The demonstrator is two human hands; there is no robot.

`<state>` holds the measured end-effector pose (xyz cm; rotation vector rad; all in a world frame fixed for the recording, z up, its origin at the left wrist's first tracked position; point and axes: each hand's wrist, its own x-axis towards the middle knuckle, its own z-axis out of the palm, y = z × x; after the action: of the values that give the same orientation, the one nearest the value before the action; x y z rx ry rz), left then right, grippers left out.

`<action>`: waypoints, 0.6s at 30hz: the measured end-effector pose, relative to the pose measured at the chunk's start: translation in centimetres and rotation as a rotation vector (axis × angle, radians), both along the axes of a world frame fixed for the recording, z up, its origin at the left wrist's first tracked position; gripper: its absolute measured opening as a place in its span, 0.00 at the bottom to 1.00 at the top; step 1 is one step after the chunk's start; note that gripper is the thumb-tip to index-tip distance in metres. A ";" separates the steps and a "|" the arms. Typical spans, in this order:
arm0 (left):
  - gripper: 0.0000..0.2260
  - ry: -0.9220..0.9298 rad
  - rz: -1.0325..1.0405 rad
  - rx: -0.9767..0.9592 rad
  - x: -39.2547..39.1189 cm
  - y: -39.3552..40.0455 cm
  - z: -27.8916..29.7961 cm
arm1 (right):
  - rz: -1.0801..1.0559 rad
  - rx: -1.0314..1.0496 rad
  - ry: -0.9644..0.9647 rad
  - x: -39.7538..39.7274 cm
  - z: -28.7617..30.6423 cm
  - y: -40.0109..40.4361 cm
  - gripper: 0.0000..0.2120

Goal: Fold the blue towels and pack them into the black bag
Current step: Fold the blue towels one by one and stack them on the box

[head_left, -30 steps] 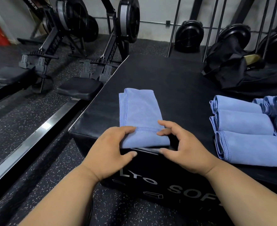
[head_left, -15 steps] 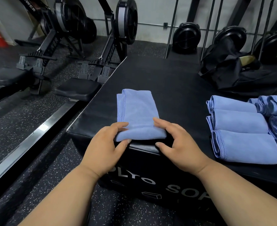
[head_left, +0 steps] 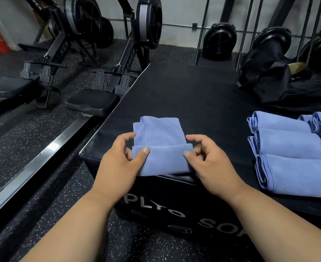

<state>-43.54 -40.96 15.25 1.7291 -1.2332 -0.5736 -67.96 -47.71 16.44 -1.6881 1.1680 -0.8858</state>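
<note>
You are rolling the blue towel [head_left: 160,146] up from its near end on the box [head_left: 193,95], and the roll is now thicker than half a second ago, with less flat cloth left beyond it. Your left hand [head_left: 118,167] and right hand [head_left: 212,165] are each pinching an end of the roll. Right of it, the finished towels [head_left: 291,157] are waiting; the black bag [head_left: 265,80] is lying beyond them.

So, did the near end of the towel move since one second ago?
Yes. The hands rolled the near end of the towel away from the plyo box's front edge, toward the black bag.
</note>
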 end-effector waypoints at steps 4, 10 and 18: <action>0.26 -0.067 0.121 0.014 -0.3 -0.3 0.3 | -0.098 -0.040 0.071 0.6 -0.2 -0.4 0.15; 0.17 -0.248 -0.020 -0.169 -0.7 0.0 1.0 | -0.075 -0.044 0.108 1.0 -0.2 -0.5 0.15; 0.35 -0.392 -0.315 -0.044 0.8 0.7 0.4 | -0.055 -0.170 0.014 0.8 -0.2 0.2 0.20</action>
<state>-42.76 -40.22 15.69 1.6698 -1.8010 -0.3916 -67.15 -47.51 16.29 -1.8072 1.1818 -1.0338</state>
